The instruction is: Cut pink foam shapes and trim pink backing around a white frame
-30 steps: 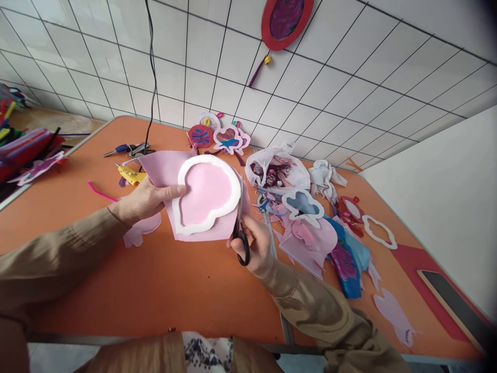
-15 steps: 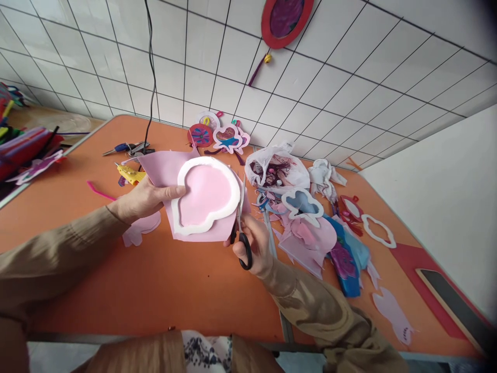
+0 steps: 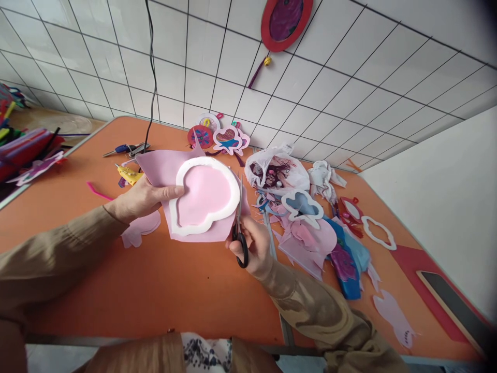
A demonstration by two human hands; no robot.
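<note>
My left hand pinches a pink craft sheet together with a white heart-like frame lying on it, thumb on top of the frame. Both are held up above the table. In my right hand are scissors with black handles, my fingers through the loops. Their blades point away from me along the right edge of the frame, at the pink sheet. Whether the blades are fully closed is hard to make out.
An orange table lies below. To the right are pink scraps, a cloud-shaped white frame and a white plastic bag. A yellow glue gun sits at the left. Decorated ornaments rest by the tiled wall.
The scissors' blades have come closer together and tilted slightly to the left beside the frame. The sheet and the left hand have barely shifted.
</note>
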